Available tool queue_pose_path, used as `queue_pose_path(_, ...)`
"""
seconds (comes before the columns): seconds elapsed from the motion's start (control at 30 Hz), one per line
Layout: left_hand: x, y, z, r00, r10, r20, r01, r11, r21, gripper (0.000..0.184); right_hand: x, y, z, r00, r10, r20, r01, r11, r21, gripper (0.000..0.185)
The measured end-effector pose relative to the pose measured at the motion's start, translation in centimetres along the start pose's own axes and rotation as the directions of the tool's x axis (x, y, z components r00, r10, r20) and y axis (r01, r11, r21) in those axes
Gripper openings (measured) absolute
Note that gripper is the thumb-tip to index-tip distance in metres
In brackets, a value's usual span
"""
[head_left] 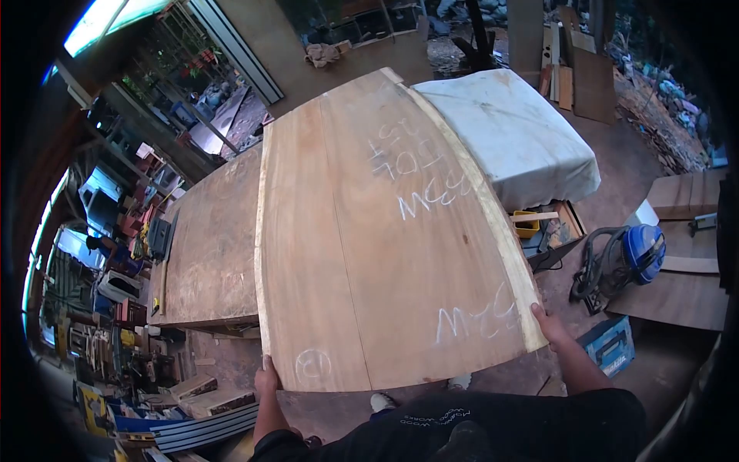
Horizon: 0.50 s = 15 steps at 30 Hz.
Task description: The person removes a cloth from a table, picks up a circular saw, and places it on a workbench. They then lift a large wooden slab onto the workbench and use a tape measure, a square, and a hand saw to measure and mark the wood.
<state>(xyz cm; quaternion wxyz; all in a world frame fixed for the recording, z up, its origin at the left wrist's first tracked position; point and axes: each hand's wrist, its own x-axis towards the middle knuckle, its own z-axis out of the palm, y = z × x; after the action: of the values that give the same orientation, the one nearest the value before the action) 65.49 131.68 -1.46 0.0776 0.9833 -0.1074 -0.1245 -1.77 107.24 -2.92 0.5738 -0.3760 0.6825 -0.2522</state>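
A large wooden panel (392,269) with chalk markings spans the middle of the view, its near end raised in front of my body. Pale strips run along both long sides, and a seam runs down its length. My left hand (266,377) is closed on the near left corner, with the fingers partly hidden under the board. At the near right corner, my right hand (550,325) grips the pale edge, thumb on the side and fingers out of sight beneath. Under and left of the panel lies a brown worktable (208,239), which its far part seems to rest on.
A white-covered block (508,131) stands beyond the panel's right side. On the right are a blue shop vacuum (643,250), a blue tool case (608,345) and an open drawer (566,227) of tools. Timber pieces (204,396) lie at lower left; a person (112,250) is far left.
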Motion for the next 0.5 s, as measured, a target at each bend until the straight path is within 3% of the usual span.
queue_pose_path(0.23,-2.1,1.2,-1.2,0.998,-0.019,-0.063,0.018,1.000,-0.013,0.076,2.7,3.8,-0.7,0.997,-0.025,-0.079,0.014,0.991,-0.134,0.081)
queue_pose_path(0.4,-1.5,0.3,-0.5,0.997,0.007,-0.081,-0.017,0.992,-0.126,0.073,0.7,1.2,-0.3,0.993,-0.022,-0.113,-0.005,0.971,-0.240,0.082)
queue_pose_path(0.5,-1.5,0.3,-0.9,1.000,0.018,0.010,-0.016,0.989,-0.148,0.074,1.1,2.0,-0.4,0.982,-0.094,-0.166,0.047,0.963,-0.267,0.071)
